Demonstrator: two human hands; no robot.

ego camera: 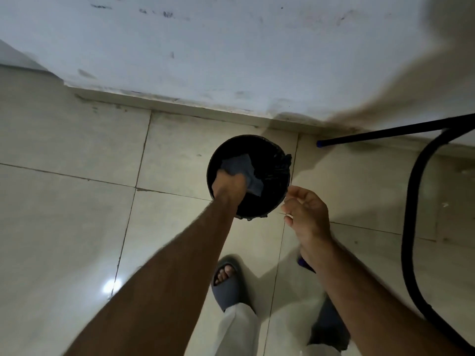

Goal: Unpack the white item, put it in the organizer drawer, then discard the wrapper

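In the head view, the person stands on a tiled floor (77,201) before a round black bin (272,150) lined with a dark bag, set near the wall (231,47). The left hand (228,185) reaches into the bin's mouth, closed around the pale, crumpled wrapper (240,164), which is not yet let go. The right hand (305,214) hovers just beside the rim, loosely open and holding nothing. Neither the white item nor the organizer drawer is in view, so the task looks to be at its last step, with only the release left.
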